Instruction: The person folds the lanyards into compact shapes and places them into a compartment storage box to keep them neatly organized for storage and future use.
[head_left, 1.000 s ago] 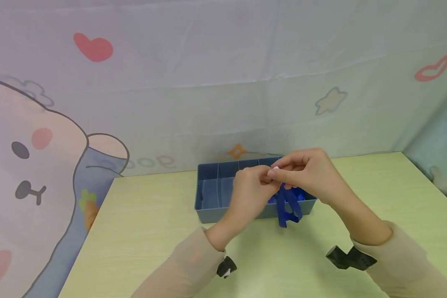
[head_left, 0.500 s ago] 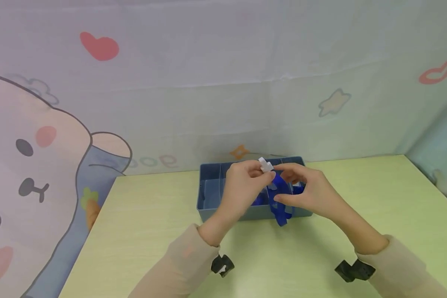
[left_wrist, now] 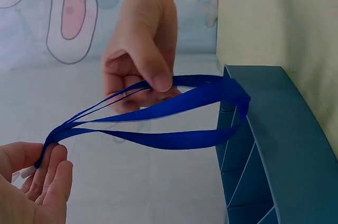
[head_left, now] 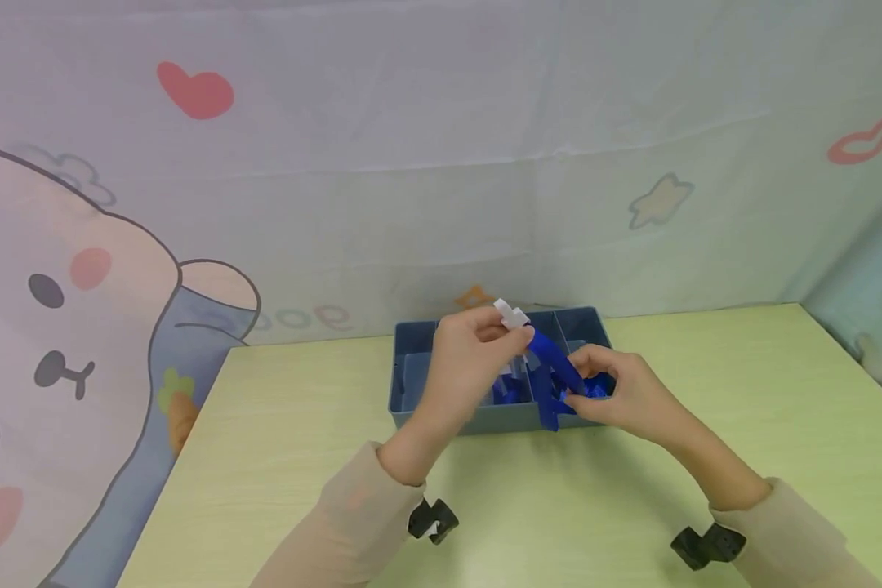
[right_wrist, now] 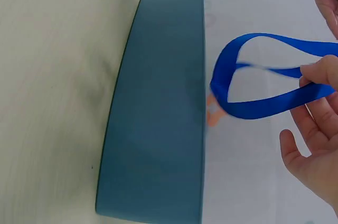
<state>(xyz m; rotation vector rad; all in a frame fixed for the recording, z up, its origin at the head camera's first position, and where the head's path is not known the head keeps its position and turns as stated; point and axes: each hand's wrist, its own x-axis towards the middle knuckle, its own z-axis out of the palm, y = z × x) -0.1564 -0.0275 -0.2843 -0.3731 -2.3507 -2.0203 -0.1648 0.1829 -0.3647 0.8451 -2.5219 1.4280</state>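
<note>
Above the divided box my left hand point(head_left: 470, 351) pinches the white plastic clip point(head_left: 512, 314) at the gathered end of a blue lanyard point(head_left: 556, 359). My right hand point(head_left: 625, 396) holds the flat strap lower down, between thumb and fingers. In the left wrist view the blue strap point(left_wrist: 174, 105) spreads in several loops from the left fingers, with the right hand point(left_wrist: 142, 49) gripping the upper part. The right wrist view shows the far bend of the strap point(right_wrist: 227, 71) hanging free beside the box.
The blue-grey box point(head_left: 500, 420) stands at the table's back edge, split into compartments by thin walls. More blue straps point(head_left: 510, 390) lie inside, some with white parts. A printed cloth point(head_left: 426, 204) hangs behind the pale yellow table point(head_left: 287, 457).
The hands were close together at the white clip. The left hand has kept the clip and moved slightly left, while the right hand has let go there, moved down and taken the strap.
</note>
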